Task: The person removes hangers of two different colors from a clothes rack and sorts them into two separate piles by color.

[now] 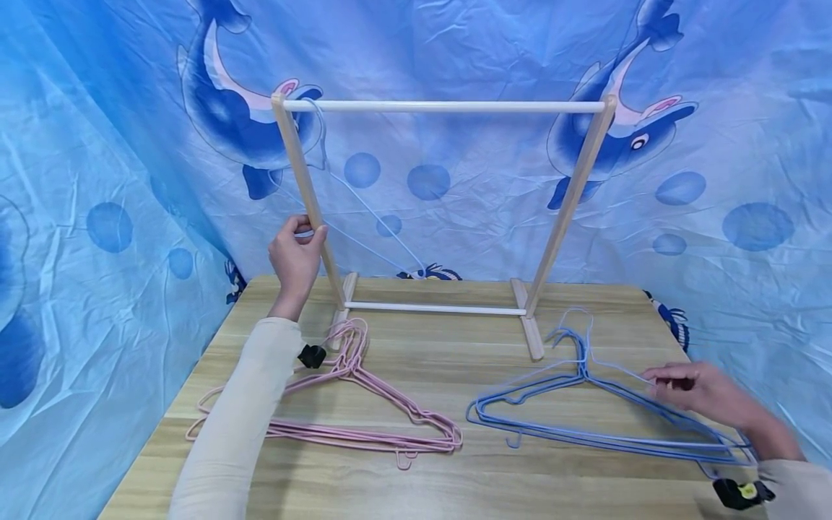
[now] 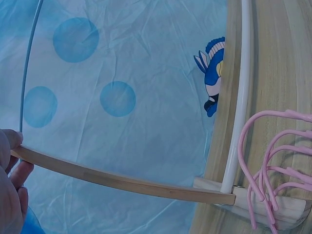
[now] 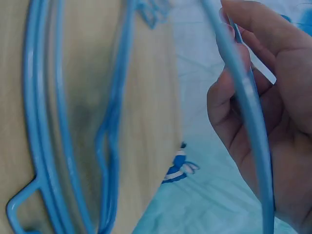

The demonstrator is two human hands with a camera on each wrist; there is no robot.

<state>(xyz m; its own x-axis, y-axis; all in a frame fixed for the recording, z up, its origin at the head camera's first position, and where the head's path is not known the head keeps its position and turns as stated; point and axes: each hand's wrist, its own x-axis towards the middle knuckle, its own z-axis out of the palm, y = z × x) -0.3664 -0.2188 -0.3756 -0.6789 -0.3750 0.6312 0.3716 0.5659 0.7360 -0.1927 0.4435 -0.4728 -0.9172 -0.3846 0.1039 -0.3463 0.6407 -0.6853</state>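
A small clothes rack (image 1: 295,159) with wooden posts and white rods stands at the back of the table. My left hand (image 1: 295,256) grips its left post midway up, thumb in front. From the left end of the top rod hangs a light blue wire hanger (image 1: 323,148). On the right, my right hand (image 1: 705,393) pinches the shoulder of another blue hanger (image 3: 248,107), raised over the pile. Several blue hangers (image 1: 581,361) lie stacked beneath it, hooks toward the rack.
Several pink hangers (image 1: 383,390) lie stacked on the left of the wooden table (image 1: 455,491), partly behind my left forearm. Their hooks reach near the rack's left foot (image 2: 287,209). A blue dolphin-print curtain (image 1: 429,43) surrounds the table at the back and sides.
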